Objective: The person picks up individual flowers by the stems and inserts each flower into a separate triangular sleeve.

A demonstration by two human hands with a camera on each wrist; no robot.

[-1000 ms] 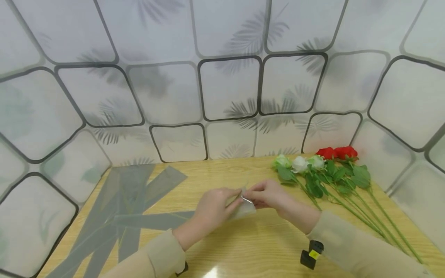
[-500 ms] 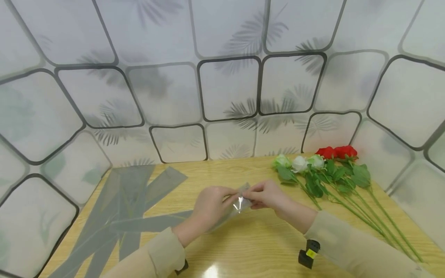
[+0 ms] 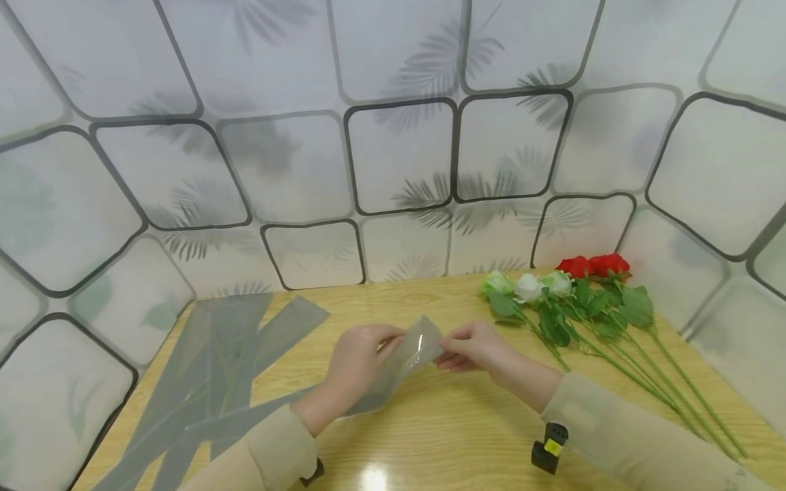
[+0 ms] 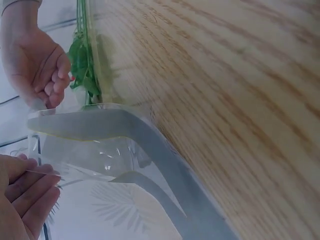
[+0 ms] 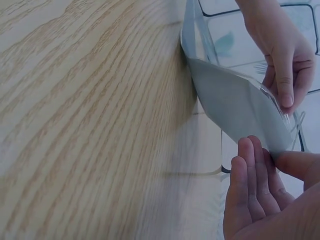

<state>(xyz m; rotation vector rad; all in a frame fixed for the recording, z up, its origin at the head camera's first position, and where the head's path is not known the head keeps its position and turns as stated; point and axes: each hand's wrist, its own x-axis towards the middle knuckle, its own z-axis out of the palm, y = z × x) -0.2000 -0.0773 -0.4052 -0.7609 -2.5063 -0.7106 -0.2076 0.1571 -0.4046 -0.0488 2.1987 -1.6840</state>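
Note:
A long, narrow plastic flower sleeve [image 3: 420, 346], clear on one face and grey on the other, is held up over the table in the head view. My left hand [image 3: 359, 365] pinches one edge of its upper end between thumb and fingers. At the opposite edge my right hand [image 3: 475, 349] pinches the corner with thumb and forefinger. In the left wrist view the sleeve's layers [image 4: 85, 125] stand apart near its mouth. Its grey face [image 5: 230, 95] bows outward in the right wrist view. The sleeve's lower part trails left behind my left forearm.
Several more grey sleeves [image 3: 233, 341] lie overlapping on the table's left. At the right lie long-stemmed roses, white and pale green ones [image 3: 528, 289] beside red ones [image 3: 592, 266]. A patterned curtain [image 3: 399, 157] surrounds the wooden table [image 3: 442, 429].
The sleeve's end, earlier bunched between my fingertips, is now spread wider. My left hand has shifted left and slightly down, while the right has stayed nearly in place.

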